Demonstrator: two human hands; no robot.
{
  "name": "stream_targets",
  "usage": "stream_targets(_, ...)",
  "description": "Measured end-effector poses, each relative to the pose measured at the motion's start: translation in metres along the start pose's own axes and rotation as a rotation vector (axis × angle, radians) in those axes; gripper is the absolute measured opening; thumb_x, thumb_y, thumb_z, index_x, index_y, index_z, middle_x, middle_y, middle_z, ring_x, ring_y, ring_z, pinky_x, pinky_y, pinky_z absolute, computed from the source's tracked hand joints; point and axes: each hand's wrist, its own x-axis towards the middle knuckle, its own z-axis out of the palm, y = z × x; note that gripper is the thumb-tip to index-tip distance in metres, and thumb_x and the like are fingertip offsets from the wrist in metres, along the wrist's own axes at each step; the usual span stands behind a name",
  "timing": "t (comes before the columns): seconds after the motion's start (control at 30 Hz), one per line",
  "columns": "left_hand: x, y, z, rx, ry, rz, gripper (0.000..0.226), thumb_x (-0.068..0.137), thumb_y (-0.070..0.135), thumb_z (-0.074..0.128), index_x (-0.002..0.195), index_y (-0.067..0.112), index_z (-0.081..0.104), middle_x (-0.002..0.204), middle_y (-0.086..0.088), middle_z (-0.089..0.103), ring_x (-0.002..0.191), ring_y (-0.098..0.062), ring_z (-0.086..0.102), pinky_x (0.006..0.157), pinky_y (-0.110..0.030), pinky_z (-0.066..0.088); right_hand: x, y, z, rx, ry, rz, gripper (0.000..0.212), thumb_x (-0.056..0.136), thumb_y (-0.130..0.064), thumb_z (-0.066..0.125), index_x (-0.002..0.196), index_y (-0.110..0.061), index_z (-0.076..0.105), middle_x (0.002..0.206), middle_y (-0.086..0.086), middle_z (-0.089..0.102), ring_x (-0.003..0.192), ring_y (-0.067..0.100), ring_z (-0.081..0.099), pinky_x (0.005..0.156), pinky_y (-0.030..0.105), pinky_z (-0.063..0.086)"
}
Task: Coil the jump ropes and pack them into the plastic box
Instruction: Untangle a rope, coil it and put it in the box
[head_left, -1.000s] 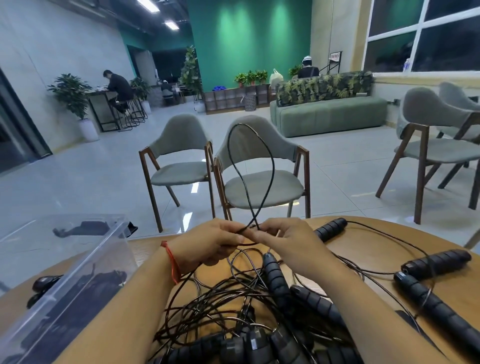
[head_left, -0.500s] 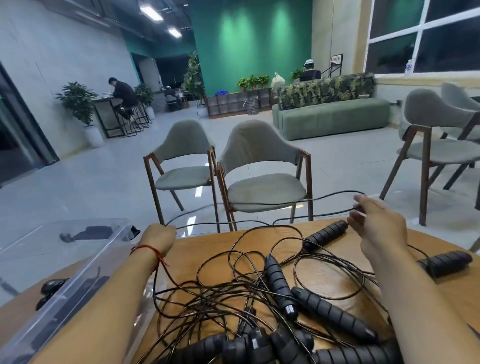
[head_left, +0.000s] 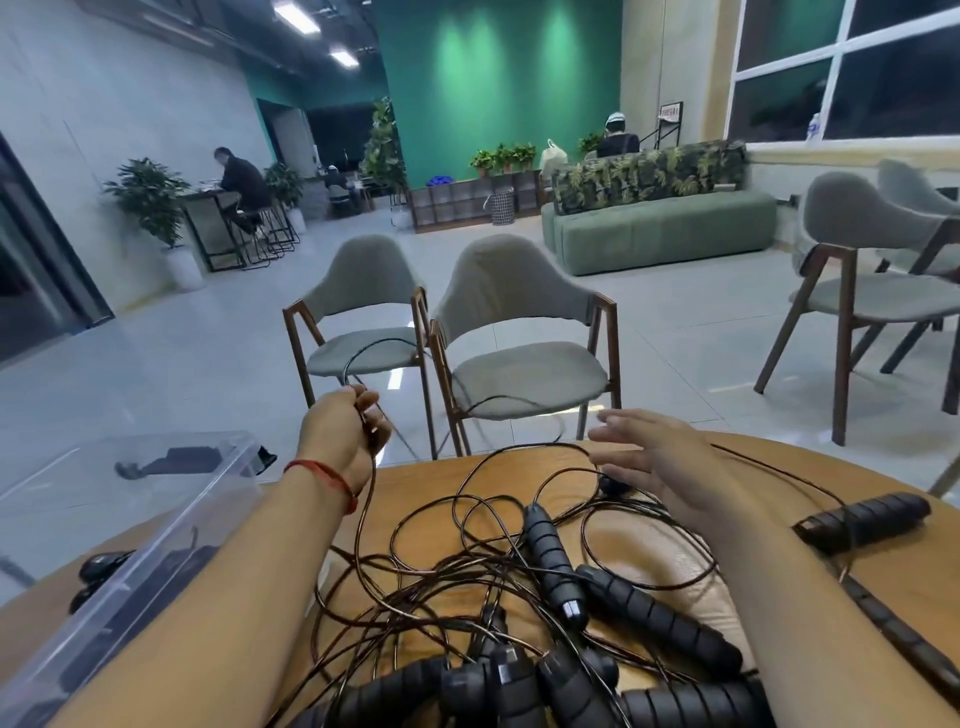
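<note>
Left fingers (head_left: 370, 408) pinch cord (head_left: 362, 512) — thin, glossy.

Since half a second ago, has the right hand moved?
Yes. The right hand has swung left, from well right of the grey chair's front leg to just beside it, and it has opened.

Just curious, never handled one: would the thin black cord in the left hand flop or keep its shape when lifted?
Probably springy rather than limp: the cord arches up above the left hand. It likely snags, its loops crossing others on the table. The ribbed handles look heavier and may drag its ends down.
</note>
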Motion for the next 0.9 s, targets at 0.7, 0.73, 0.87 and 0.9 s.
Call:
stream_targets(0.7, -0.034, 0.016, 0.040, 0.366, -0.329, 0.079, 0.027, 0.114, 0.021, 0.047, 0.125, 0.002, 0.064, 0.110, -0.015, 0.080, 0.090, -0.021, 0.078, 0.079, -0.037, 0.066, -0.047, -0.007, 0.075, -0.530, -0.483, -0.024, 0.027, 0.110, -0.041, 0.057, 0.127, -0.027, 0.073, 0.113, -0.006, 0.080, 0.102, 0.017, 0.078, 0.096, 0.039, 0.063)
stream_targets(0.73, -0.036, 0.019, 0.046, 0.363, -0.342, 0.088, 0.028, 0.115, 0.022, 0.044, 0.125, 0.004, 0.064, 0.108, -0.012, 0.080, 0.088, -0.019, 0.077, 0.081, -0.037, 0.066, -0.051, -0.004, 0.082, -0.539, -0.481, -0.043, 0.029, 0.109, -0.042, 0.058, 0.132, -0.030, 0.070, 0.117, -0.009, 0.079, 0.104, 0.013, 0.077, 0.099, 0.039, 0.062)
stream_targets(0.87, -0.042, 0.026, 0.068, 0.241, -0.388, 0.028, 0.027, 0.114, 0.019, 0.044, 0.129, 0.005, 0.061, 0.092, -0.003, 0.079, 0.071, -0.012, 0.072, 0.064, -0.030, 0.062, -0.058, 0.008, 0.104, -0.548, -0.485, -0.139, 0.053, 0.097, -0.070, 0.057, 0.147, -0.056, 0.051, 0.145, -0.026, 0.060, 0.135, 0.004, 0.056, 0.116, 0.046, 0.048)
stream_targets(0.9, -0.044, 0.027, 0.075, 0.195, -0.395, -0.008, 0.025, 0.114, 0.017, 0.043, 0.129, 0.005, 0.060, 0.087, -0.003, 0.077, 0.067, -0.010, 0.071, 0.061, -0.028, 0.061, -0.060, 0.009, 0.107, -0.541, -0.487, -0.160, 0.061, 0.093, -0.077, 0.056, 0.150, -0.060, 0.045, 0.152, -0.027, 0.054, 0.141, 0.004, 0.050, 0.119, 0.048, 0.044)
